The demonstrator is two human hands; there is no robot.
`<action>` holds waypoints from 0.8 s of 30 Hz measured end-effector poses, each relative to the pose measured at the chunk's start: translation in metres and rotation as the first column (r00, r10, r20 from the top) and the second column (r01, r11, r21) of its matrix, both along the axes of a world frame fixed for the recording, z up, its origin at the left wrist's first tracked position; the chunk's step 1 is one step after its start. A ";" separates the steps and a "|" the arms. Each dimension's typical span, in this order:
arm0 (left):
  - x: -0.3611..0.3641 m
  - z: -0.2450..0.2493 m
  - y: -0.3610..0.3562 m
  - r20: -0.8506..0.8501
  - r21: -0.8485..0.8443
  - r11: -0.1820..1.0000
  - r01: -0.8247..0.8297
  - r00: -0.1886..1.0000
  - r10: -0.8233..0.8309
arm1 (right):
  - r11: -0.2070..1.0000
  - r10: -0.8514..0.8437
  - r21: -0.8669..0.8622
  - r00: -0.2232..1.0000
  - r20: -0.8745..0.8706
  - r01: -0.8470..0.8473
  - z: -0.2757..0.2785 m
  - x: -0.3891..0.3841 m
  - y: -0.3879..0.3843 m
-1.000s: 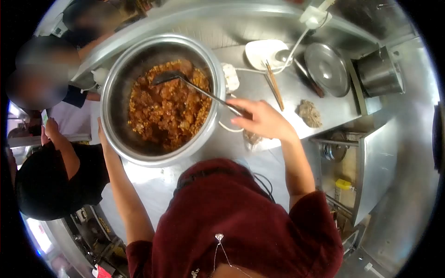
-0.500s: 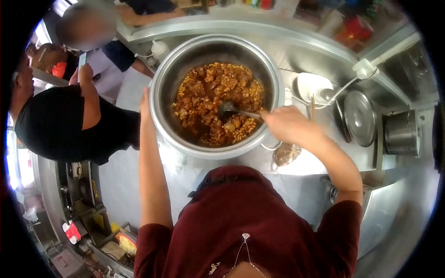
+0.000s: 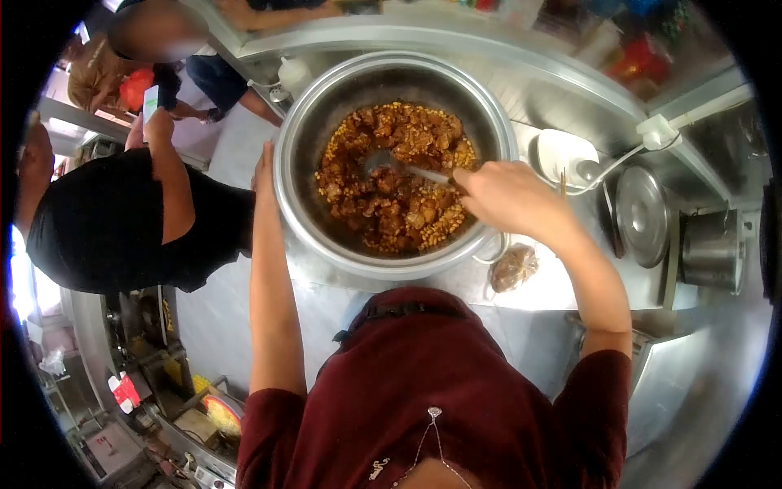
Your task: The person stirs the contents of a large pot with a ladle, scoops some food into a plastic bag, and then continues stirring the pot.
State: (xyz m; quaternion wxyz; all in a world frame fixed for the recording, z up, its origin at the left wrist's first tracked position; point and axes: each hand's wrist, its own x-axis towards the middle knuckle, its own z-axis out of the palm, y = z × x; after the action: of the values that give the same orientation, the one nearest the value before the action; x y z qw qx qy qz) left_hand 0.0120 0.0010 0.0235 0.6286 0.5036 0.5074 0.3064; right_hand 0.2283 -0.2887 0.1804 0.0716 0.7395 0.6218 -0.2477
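Ladle (image 3: pixel 384 163) bowl sits sunk in the stew (image 3: pixel 391 213), handle gripped by the right hand (image 3: pixel 509 196), while the left hand (image 3: pixel 264 173), fingers flat, braces the pot (image 3: pixel 342 90) wall.

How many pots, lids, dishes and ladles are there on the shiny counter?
Pots: 2, the big pot and the small pot
Lids: 1, the metal lid
Dishes: 1, the white dish
Ladles: 1, the ladle in the right hand
Total: 5
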 end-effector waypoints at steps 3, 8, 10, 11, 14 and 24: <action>-0.001 -0.003 0.000 -0.004 0.008 1.000 -0.013 1.000 0.013 | 0.972 0.059 0.219 0.992 0.112 -0.083 -0.028 -0.008 0.007; -0.004 -0.004 0.000 -0.013 0.031 0.999 -0.036 0.999 0.037 | 0.995 -0.100 -0.009 0.994 -0.041 0.100 0.017 0.012 0.008; -0.005 -0.005 0.000 -0.013 0.034 0.998 -0.044 0.999 0.045 | 0.995 -0.098 0.015 0.994 -0.045 0.099 0.050 0.025 -0.016; -0.006 -0.005 0.001 -0.012 0.034 0.998 -0.048 0.999 0.049 | 0.999 -0.023 -0.024 1.000 -0.003 0.023 0.063 0.031 -0.026; -0.006 -0.006 0.004 -0.011 0.036 0.998 -0.051 0.999 0.052 | 0.953 -0.030 -0.301 1.000 -0.007 0.026 0.082 0.027 -0.033; -0.006 -0.006 0.005 -0.007 0.039 0.998 -0.052 0.999 0.052 | 0.967 0.080 -0.240 0.997 -0.011 -0.081 0.069 0.017 -0.020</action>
State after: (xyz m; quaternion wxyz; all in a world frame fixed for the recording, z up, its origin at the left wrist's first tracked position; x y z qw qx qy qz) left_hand 0.0059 0.0065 0.0172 0.6084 0.5037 0.5168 0.3303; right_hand 0.2448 -0.3085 0.2491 0.1700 0.6993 0.6170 -0.3185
